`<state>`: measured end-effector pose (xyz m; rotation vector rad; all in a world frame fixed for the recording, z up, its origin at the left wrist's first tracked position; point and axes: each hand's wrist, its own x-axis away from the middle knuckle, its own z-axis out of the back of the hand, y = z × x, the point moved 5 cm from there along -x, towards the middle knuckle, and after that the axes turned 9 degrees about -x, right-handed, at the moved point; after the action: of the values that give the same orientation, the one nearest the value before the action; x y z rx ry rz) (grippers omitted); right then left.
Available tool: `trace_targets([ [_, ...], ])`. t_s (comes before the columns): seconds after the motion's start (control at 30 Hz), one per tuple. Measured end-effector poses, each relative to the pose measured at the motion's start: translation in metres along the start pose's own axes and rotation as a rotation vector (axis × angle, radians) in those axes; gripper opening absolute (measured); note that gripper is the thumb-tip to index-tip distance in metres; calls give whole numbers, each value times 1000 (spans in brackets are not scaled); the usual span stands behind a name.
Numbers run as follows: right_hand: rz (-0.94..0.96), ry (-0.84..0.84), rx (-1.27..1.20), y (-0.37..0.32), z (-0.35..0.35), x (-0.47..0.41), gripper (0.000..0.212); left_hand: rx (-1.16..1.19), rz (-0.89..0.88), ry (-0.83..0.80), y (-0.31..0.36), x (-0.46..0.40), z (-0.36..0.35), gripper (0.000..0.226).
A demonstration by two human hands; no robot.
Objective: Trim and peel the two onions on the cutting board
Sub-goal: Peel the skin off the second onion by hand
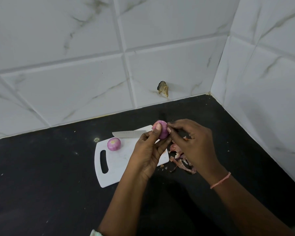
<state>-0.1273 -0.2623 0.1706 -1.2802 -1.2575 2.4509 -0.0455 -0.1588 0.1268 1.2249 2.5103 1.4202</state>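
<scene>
Held onion [162, 132]: raised above the far right corner of the white cutting board [116, 167], purple, largely bare of skin. Left hand [149, 150] grips it from below, thumb pressed on its front. Right hand [192, 142] pinches at its right side with curled fingertips. Second onion [114, 144]: peeled, resting on the board. Knife [129, 134] lies along the board's far edge. Peel scraps [180, 160] lie on the black counter [41, 176], just right of the board.

Purple onions [114, 144], white cutting board [119, 167], black counter [41, 167] — grey-veined white tiles [75, 48].
</scene>
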Motion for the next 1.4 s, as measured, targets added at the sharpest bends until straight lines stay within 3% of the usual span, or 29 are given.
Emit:
trace_targets([
  [0.2, -136, 64, -163, 1, -3, 3, 13, 12, 8, 1, 0, -2, 1, 80],
  [0.4, -41, -5, -74, 1, -5, 0, 8, -9, -11, 19, 2, -2, 3, 84],
  [0.67, -70, -308, 223, 12, -14, -4, 15, -62, 15, 31, 2, 2, 5, 84],
  [0.83, -137, -250, 211, 17, -7, -4, 10, -89, 30, -26, 4, 3, 6, 61],
  [1.0, -229, -70, 8, 20, 5, -5, 8, -79, 24, -9, 4, 4, 5, 71],
  [1.13, -165, -123, -93, 8, -6, -1, 16, -57, 12, 24, 2, -1, 5, 78],
  [1.3, -147, -23, -117, 11, -6, -1, 4, -50, 0, 21, 2, -2, 3, 83],
  [1.4, -152, -150, -4, 13, -11, -3, 4, -55, 3, 18, 2, -1, 4, 83],
])
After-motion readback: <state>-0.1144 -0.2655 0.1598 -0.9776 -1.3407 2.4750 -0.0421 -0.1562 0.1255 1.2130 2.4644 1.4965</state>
